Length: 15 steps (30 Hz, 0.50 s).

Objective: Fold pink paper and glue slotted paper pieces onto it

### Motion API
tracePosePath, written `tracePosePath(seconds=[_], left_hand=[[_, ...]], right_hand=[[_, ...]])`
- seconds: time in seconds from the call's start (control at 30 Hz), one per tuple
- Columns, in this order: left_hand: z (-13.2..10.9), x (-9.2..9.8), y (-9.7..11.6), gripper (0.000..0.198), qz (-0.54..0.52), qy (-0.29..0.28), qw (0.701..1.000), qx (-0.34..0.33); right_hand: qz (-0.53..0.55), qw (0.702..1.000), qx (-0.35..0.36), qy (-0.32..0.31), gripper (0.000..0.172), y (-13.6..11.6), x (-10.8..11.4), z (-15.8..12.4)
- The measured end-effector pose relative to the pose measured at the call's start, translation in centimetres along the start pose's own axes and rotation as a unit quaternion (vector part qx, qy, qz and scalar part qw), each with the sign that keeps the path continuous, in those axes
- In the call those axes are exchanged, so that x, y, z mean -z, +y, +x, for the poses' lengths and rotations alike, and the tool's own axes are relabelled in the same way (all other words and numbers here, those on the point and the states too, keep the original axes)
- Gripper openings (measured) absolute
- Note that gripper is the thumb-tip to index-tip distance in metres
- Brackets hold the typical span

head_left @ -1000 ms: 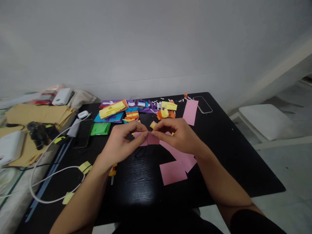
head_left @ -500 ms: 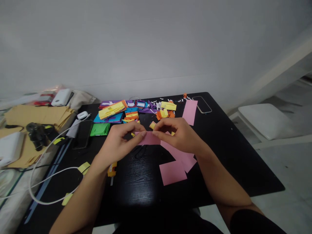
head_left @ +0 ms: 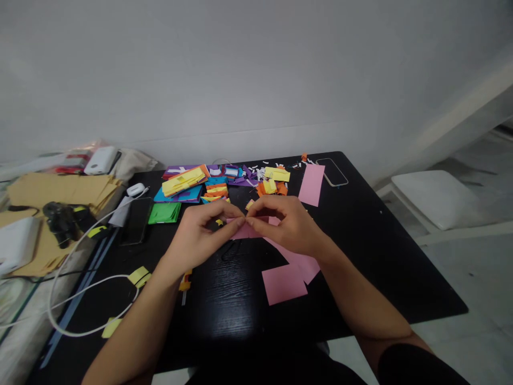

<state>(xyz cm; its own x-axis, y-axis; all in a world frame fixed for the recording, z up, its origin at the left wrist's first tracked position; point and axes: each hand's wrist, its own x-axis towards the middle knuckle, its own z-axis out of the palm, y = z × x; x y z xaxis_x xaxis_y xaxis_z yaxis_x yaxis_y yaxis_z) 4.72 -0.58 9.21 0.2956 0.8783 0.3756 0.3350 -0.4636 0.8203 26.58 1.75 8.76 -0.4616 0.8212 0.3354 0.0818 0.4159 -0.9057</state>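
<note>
A small piece of pink paper is held between my two hands over the black table. My left hand pinches its upper edge between thumb and forefinger. From the other side my right hand pinches the same edge, the fingertips of both hands almost touching. A vertical line shows in the paper below the fingertips. Under my right hand lie more pink sheets, and a separate pink rectangle rests nearer to me. Part of the held paper is hidden by my fingers.
Folded coloured paper, green paper and scraps lie at the back. A phone and a white cable are on the left. Another phone lies back right beside a pink sheet. A yellow tool lies by my left forearm.
My right hand has moved slightly left, so the fingertips of both hands are now close together on the pink paper. A line now shows in the paper's middle.
</note>
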Motion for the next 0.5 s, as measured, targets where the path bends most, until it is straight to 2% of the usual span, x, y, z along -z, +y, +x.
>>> tracePosePath(seconds=[0.13,0.23,0.37,0.5], left_hand=[[0.1,0.2,0.0,0.007,0.008,-0.016,1.000,0.000],[0.2,1.1,-0.2,0.008,0.012,-0.020,1.000,0.010],[0.1,2.2,-0.6,0.010,0.031,0.003,0.999,0.020],[0.2,1.8,-0.6,0.009,0.029,0.020,0.999,0.015]], right_hand=[[-0.016,1.000,0.010,-0.006,0.003,0.1,0.1,0.0],[-0.021,1.000,0.011,0.003,0.002,0.1,0.5,0.0],[-0.017,1.000,-0.014,0.021,0.002,0.0,1.1,0.0],[-0.008,0.999,-0.027,0.017,0.003,0.1,1.0,0.1]])
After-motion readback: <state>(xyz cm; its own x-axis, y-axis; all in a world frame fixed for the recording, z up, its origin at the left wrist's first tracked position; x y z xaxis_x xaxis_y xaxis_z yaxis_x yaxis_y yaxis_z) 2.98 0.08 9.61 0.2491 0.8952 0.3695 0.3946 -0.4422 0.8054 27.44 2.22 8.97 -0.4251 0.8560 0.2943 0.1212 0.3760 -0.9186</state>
